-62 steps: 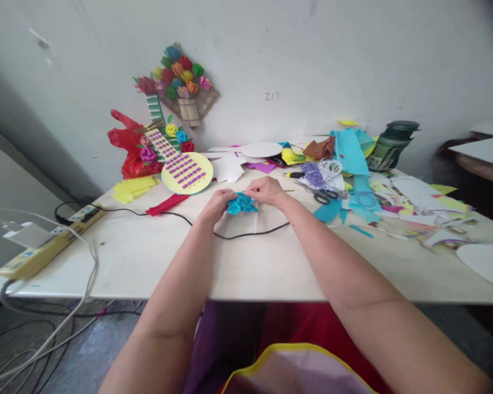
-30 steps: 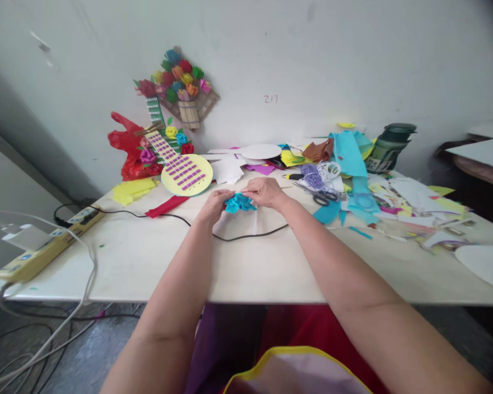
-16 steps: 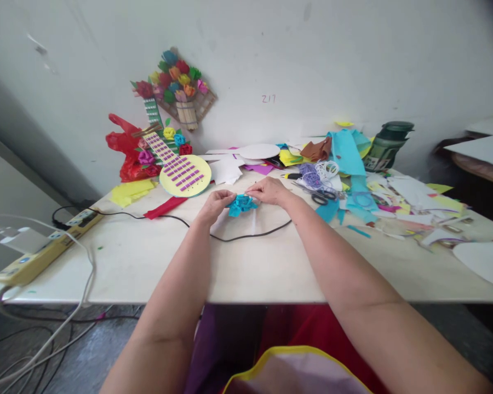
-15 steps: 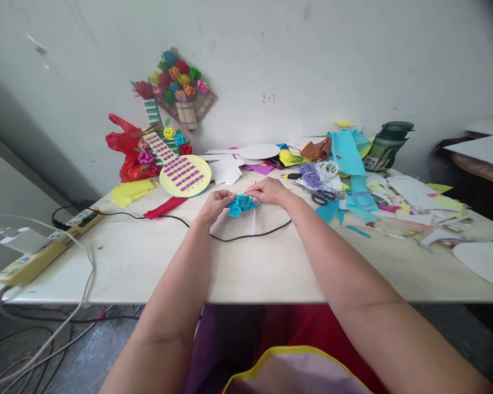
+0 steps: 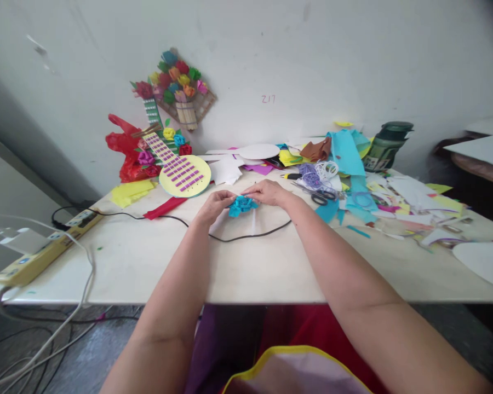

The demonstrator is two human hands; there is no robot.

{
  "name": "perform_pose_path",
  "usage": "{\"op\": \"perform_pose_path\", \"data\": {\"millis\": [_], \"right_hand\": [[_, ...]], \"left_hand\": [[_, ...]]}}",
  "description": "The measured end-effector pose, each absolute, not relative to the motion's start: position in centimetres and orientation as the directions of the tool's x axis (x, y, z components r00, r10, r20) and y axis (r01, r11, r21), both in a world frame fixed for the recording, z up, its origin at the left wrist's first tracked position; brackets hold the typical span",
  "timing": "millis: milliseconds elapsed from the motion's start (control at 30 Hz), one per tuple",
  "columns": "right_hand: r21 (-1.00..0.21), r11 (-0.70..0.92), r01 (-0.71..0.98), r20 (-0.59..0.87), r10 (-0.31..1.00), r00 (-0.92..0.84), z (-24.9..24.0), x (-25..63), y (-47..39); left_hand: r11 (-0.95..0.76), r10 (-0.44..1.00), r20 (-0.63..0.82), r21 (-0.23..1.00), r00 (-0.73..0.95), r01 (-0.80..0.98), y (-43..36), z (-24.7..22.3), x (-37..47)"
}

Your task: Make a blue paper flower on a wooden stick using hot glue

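Observation:
A blue crepe-paper flower (image 5: 242, 206) is held just above the middle of the table between my two hands. My left hand (image 5: 217, 205) is closed, its thumb and fingers pinching the flower's left edge. Fingers of my right hand (image 5: 268, 192) are drawn together at the flower's upper right edge and grip the paper there. A white stick-like piece (image 5: 253, 225) shows below the flower; whether it joins the flower I cannot tell. A black cord (image 5: 238, 238) curves across the table beneath my hands.
A yellow banjo-shaped craft piece (image 5: 184, 176) leans at the back left near a red plastic bag (image 5: 127, 150). Scissors (image 5: 322, 197), string (image 5: 312, 175) and paper scraps (image 5: 398, 200) crowd the right side. A power strip (image 5: 45, 251) lies at the left, a dark green bottle (image 5: 388, 146) back right.
My right hand's fingertips have shifted slightly left over the flower's top edge. My left hand keeps its hold, and the things on the table stay where they were.

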State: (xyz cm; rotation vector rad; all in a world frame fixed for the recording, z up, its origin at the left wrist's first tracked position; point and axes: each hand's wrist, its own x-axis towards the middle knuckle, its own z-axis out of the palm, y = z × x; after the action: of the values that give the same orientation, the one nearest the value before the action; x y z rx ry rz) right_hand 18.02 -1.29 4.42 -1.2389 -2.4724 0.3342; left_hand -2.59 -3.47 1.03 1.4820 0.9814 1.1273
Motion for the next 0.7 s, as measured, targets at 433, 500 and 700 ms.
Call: {"op": "perform_pose_path", "data": {"millis": [433, 500, 700], "right_hand": [[-0.271, 0.611, 0.744, 0.245, 0.791, -0.561, 4.47, 17.67, -1.52], [-0.285, 0.612, 0.738, 0.262, 0.790, -0.554, 4.46, 17.61, -1.55], [-0.271, 0.632, 0.726, 0.299, 0.772, -0.561, 4.54, 17.40, -1.81]], "left_hand": [[-0.156, 0.969, 0.153, 0.988, 0.192, 0.003, -3.45, 1.21, -2.63], [-0.146, 0.973, 0.144, 0.989, 0.182, -0.006, -3.51, 1.24, -2.68], [-0.133, 0.964, 0.135, 0.991, 0.227, -0.024, -3.32, 1.01, -3.15]]}}
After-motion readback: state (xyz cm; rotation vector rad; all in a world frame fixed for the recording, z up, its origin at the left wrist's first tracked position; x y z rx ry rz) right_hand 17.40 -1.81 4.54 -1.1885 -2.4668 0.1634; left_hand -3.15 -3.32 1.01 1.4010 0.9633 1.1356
